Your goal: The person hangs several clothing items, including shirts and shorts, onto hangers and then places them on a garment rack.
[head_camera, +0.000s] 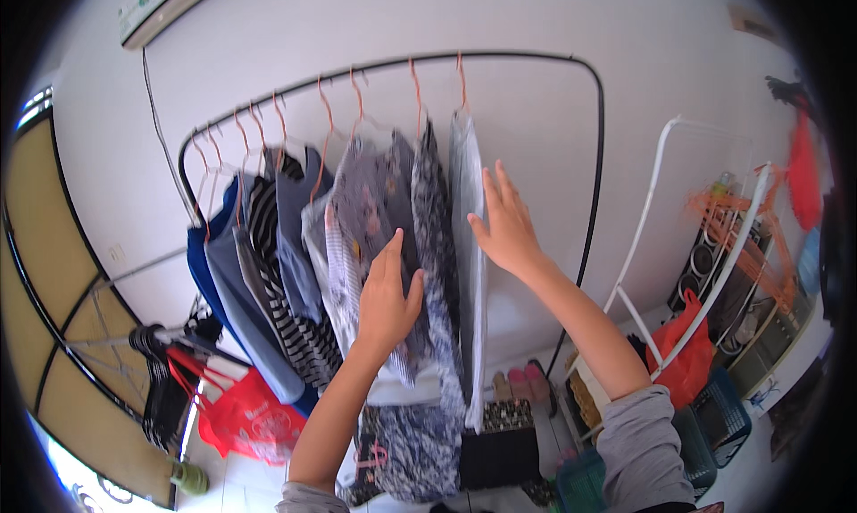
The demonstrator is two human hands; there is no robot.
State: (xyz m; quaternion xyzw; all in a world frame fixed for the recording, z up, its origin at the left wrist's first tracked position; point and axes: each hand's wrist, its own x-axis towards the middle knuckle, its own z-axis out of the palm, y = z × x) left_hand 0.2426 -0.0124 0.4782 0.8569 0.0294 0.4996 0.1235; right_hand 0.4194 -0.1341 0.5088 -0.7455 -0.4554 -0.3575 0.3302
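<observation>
Clothes hang on orange wire hangers from a black metal garment rack point(469, 55) before me. My right hand point(507, 228) is at the edge of a pale grey garment point(466, 198), the one furthest right; its fingers are spread, and contact is hard to judge. Flat and empty, my left hand point(388, 299) is in front of a grey floral-print garment point(371, 198) and hides part of it. Between the two hands hangs a dark patterned garment point(432, 225). Striped point(264, 205), blue and grey clothes fill the rack's left side.
A white metal rack point(636, 205) stands at right, near orange hangers point(736, 225) and a red plastic bag point(689, 359). Green plastic baskets point(723, 419) are on the floor. At lower left are a red shopping bag point(251, 412), black hangers point(161, 392) and a green gas cylinder point(191, 477).
</observation>
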